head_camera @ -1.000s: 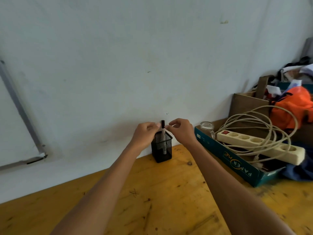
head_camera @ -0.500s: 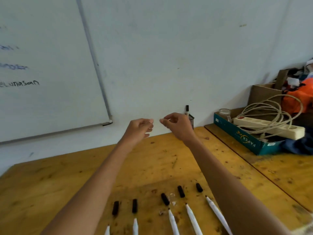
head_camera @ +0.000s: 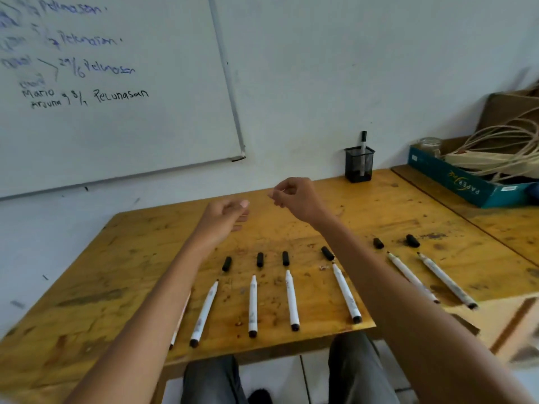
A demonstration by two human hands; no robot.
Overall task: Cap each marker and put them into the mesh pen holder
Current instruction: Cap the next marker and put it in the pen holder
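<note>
A black mesh pen holder (head_camera: pixel 359 167) stands at the table's far edge by the wall, with one capped marker (head_camera: pixel 363 147) upright in it. Several uncapped white markers (head_camera: pixel 252 306) lie in a row near the front edge, a black cap (head_camera: pixel 259 259) just beyond each tip. Two more markers (head_camera: pixel 446 279) and caps (head_camera: pixel 412 240) lie right of my right forearm. My left hand (head_camera: pixel 226 215) and my right hand (head_camera: pixel 294 198) hover above the table between the row and the holder, fingers loosely curled, holding nothing.
The wooden table (head_camera: pixel 122 258) abuts a white wall with a whiteboard (head_camera: pixel 116 83) at left. At right, a teal cardboard box (head_camera: pixel 455 182) holds coiled cable, a power strip and a glass jar (head_camera: pixel 430 145). My knees show below the front edge.
My hands let go of the marker in the holder and drew back toward me. The view tilted down, so the row of markers and caps now shows in full.
</note>
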